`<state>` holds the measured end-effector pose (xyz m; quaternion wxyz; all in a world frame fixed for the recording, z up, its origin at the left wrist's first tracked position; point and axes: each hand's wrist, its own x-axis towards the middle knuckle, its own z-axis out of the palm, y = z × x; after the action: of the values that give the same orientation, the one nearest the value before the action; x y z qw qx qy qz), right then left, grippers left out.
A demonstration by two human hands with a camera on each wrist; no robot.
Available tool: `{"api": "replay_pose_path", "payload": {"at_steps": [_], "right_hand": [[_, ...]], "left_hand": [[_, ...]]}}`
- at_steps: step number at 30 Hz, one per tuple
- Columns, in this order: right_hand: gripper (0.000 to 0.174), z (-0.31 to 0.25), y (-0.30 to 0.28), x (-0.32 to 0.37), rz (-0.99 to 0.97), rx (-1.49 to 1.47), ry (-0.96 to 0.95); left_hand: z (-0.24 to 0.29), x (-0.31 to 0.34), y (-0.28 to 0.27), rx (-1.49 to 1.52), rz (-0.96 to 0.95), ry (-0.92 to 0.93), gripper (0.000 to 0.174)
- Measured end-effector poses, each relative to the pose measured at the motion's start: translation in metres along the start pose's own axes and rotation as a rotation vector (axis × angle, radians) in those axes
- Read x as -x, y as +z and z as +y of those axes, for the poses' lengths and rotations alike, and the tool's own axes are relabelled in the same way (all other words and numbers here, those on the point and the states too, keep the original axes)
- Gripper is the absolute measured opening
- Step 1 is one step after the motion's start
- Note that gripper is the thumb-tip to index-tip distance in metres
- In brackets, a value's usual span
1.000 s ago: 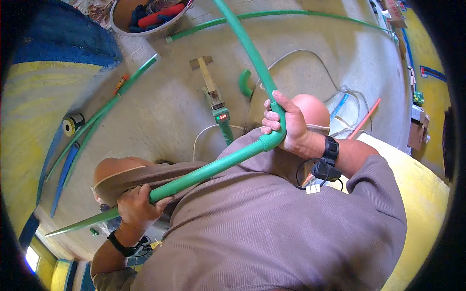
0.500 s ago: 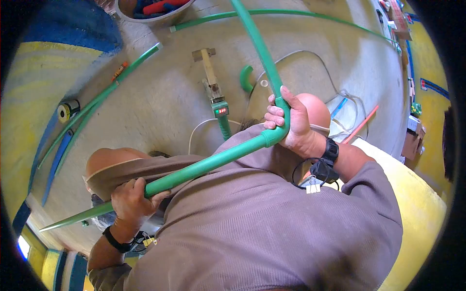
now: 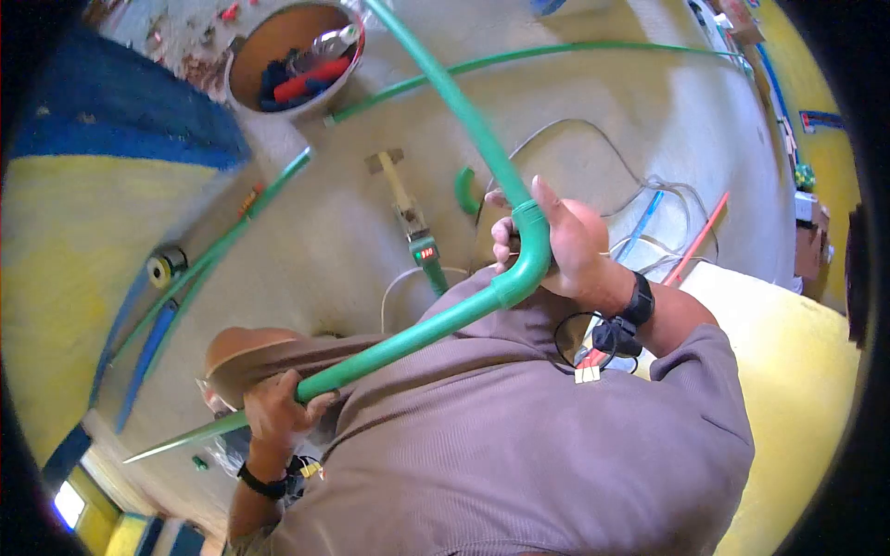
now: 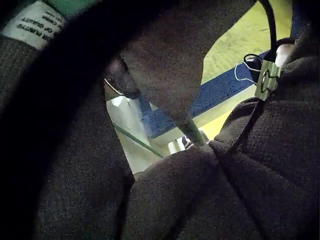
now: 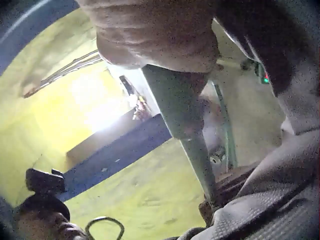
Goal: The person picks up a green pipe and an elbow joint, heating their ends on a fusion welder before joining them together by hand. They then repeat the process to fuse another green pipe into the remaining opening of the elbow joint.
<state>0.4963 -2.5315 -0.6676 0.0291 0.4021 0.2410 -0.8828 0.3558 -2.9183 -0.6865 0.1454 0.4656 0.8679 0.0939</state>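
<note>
Across the person's lap runs a green plastic pipe [image 3: 399, 347], joined by a green elbow fitting [image 3: 530, 250] to a second green pipe [image 3: 454, 102] that rises away. My left hand [image 3: 278, 408] grips the lower pipe from above, thumb along its near side; its free end sticks out beyond the hand. Behind the elbow, my right hand [image 3: 579, 255] lies loosened, thumb raised and fingertips apart from the fitting's left side. In the right wrist view the pipe [image 5: 175, 105] passes below the hand. The left wrist view is dark, with the pipe [image 4: 192, 127] partly visible.
A green-handled heating tool [image 3: 426, 255] with a lit red display lies on the floor, a hammer [image 3: 394, 176] beyond it. Further off stand a bucket [image 3: 243, 56] and a curved green pipe piece [image 3: 464, 190]. More pipes [image 3: 209, 250] and a wire spool [image 3: 167, 266] lie left.
My right hand's fingers have come off the front of the elbow, and its thumb has lifted. The left hand keeps its grip. The head view has shifted, so the floor things appear lower.
</note>
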Motion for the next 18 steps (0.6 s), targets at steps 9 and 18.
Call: {"api": "replay_pose_path", "payload": {"at_steps": [9, 18], "right_hand": [[0.064, 0.002, -0.009, 0.025, -0.41, -0.085, -0.096], [0.072, 0.007, -0.018, 0.019, -0.321, 0.237, 0.028]], "left_hand": [[0.013, -0.014, -0.009, 0.221, 0.033, -0.044, 0.04], [0.006, -0.016, -0.007, 0.165, 0.015, -0.079, 0.035]]}}
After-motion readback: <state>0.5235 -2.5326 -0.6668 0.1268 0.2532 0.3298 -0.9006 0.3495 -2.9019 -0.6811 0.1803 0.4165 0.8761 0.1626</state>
